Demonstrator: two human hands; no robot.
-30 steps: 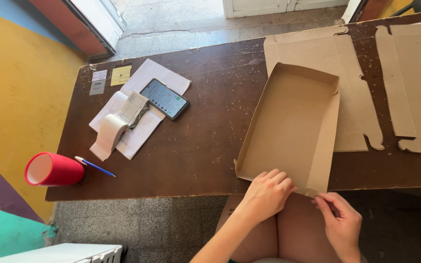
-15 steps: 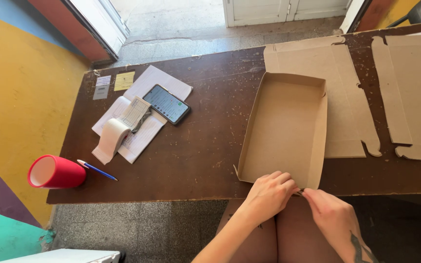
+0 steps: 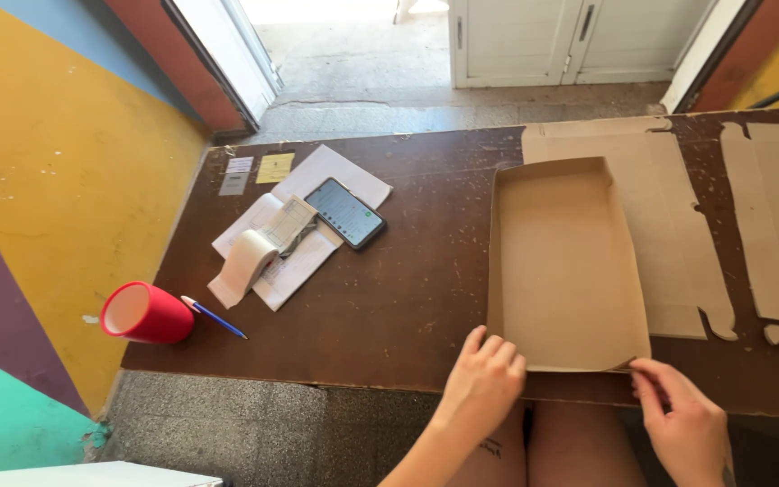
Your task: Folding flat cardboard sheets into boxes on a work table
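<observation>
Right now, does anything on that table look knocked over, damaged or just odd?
Yes. The red cup lies on its side at the table's left end, mouth open toward the wall, with a blue pen beside it. The dark tabletop is scuffed and pitted. The folded cardboard tray looks intact, the left hand and right hand at its near corners.

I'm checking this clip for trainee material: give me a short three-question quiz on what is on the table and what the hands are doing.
1. True or false: the red cup lies on its side near the table's left end.
2. Which lies on the white papers? A) scissors B) a phone C) a stapler
3. Where do the left hand and right hand touch the folded cardboard tray?

Key
1. True.
2. B.
3. At its near edge: the left at the near left corner, the right at the near right corner.
</observation>
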